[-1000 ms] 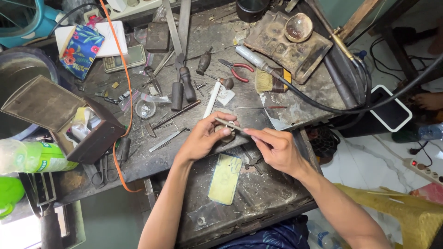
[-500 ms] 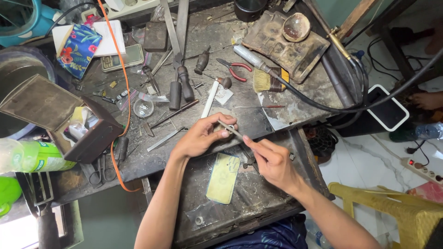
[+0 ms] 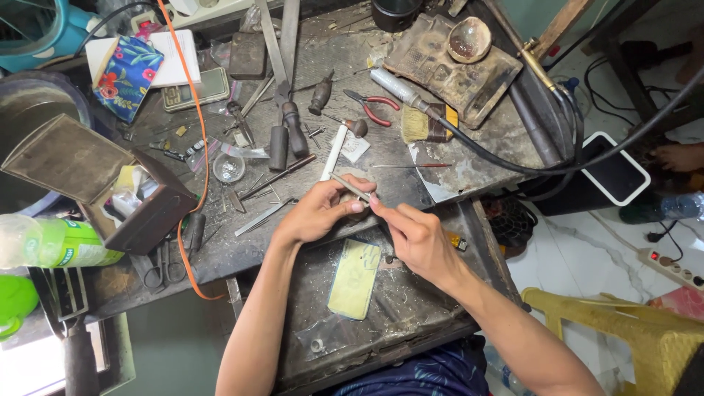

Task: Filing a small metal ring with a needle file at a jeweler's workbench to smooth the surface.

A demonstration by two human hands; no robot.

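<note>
Moved: right hand [image 3: 418, 238] sits slightly farther right than half a second ago.
File [image 3: 350, 187]: pinched shut in right fingers, long axis running far-left to near-right.
Workpiece: hidden in closed left hand [image 3: 319, 213], under file tip.
Table [image 3: 469, 158]: cluttered.

A phone [image 3: 355, 279] is laid on the drawer [image 3: 411, 323], below the hands. Pliers [image 3: 372, 107] and a brush [image 3: 423, 123] are set behind them, an open box [image 3: 110, 183] to the left.
</note>
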